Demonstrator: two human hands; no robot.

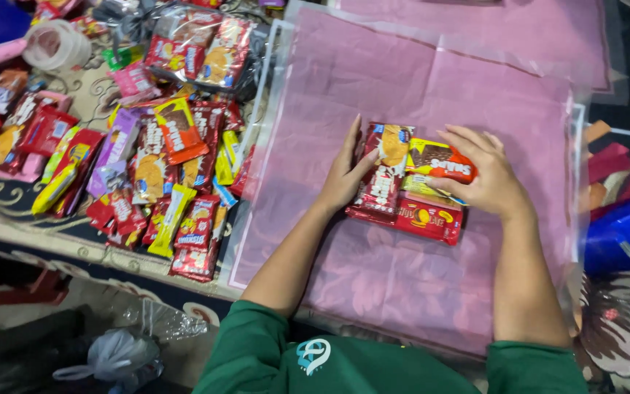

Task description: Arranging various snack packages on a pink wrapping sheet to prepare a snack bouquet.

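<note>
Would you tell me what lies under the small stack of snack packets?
The snack packets rest on a pink sheet under clear plastic; whatever lies beneath that sheet is covered.

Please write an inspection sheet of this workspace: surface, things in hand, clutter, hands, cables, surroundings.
Surface: pink sheet under clear film, on patterned carpet.
Things in hand: small stack of snack packets on the sheet.
Clutter: snack pile to the left; tape roll.
Hands: left hand at the stack's left edge; right hand on top, fingers spread.
Cables: nothing seen.
Surroundings: blue object at right; plastic bag below.
</note>
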